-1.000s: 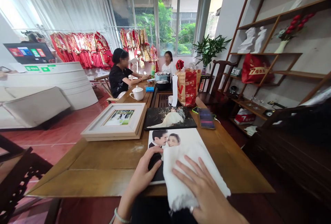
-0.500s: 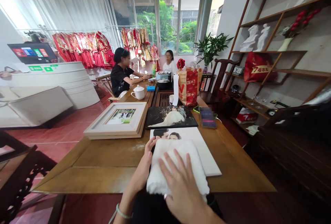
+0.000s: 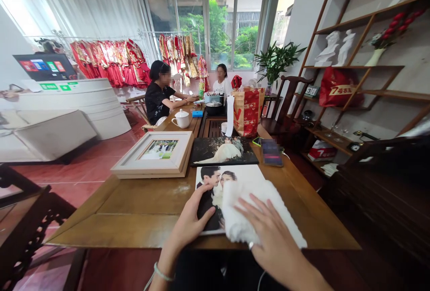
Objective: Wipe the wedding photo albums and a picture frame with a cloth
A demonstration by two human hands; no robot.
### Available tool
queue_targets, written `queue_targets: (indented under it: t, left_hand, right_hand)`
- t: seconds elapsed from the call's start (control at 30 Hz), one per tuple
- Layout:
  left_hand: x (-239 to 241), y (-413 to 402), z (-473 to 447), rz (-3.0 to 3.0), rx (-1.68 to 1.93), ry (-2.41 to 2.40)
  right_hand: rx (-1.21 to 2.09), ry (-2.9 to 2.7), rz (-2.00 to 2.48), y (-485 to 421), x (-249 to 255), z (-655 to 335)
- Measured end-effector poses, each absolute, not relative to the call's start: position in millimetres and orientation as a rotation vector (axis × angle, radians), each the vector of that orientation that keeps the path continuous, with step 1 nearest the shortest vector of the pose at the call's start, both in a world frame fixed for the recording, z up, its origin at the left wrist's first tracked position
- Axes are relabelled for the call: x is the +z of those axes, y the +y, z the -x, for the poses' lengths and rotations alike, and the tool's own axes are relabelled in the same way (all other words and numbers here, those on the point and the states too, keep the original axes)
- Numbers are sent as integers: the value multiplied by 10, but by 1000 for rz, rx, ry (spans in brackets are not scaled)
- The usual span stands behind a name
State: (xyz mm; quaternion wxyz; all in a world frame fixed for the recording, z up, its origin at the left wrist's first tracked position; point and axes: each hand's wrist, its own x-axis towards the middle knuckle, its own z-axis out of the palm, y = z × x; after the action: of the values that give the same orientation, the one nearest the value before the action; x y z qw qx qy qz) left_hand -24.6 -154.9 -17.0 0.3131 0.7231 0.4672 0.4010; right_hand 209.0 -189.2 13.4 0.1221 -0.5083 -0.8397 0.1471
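A photo panel of a couple lies at the table's near edge. My left hand rests over its left side, fingers and thumb spread apart. On the panel's right part lies a folded white cloth, covering some of the picture. My right hand presses flat on this cloth with fingers stretched out; a ring shows on it. Just beyond lies a darker photo panel with a white gown in it. To the left sits a pale wooden picture frame, apart from both hands.
The wooden table also bears a phone, a white lidded cup, a blue box and a red-and-tan paper bag. Two people sit at its far end. A dark wooden chair stands to the right.
My right hand and the white cloth have moved right across the panel, uncovering the couple's picture on the left. My left hand has come slightly further over the panel's left side.
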Motion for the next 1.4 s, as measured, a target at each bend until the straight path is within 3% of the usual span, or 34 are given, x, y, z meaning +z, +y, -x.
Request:
queue_targets:
  t: [0.17,0.53,0.8,0.97,1.23,1.4]
  left_hand:
    - [-147,-1553,259,-1923,1049,1244]
    - [-342,-1513,282,-1926,1105,1326]
    - [-173,-1544,259,-1940,1050,1207]
    - [-179,-1546,265,-1933,1040,1219]
    - [-177,-1540,247,-1947,1040,1207]
    - [-187,-1537,247,-1950,1028,1206]
  right_hand:
    - [425,-2377,1589,-1269,215,-2115]
    - [507,-2594,1166,-760,332,-1162]
    - [410,-2413,1480,-579,215,-1797]
    - [377,-2405,1521,-792,160,-2220]
    - [449,-2582,1284,-1869,66,-2478]
    - [536,-2521,1340,-1673,103,-2592]
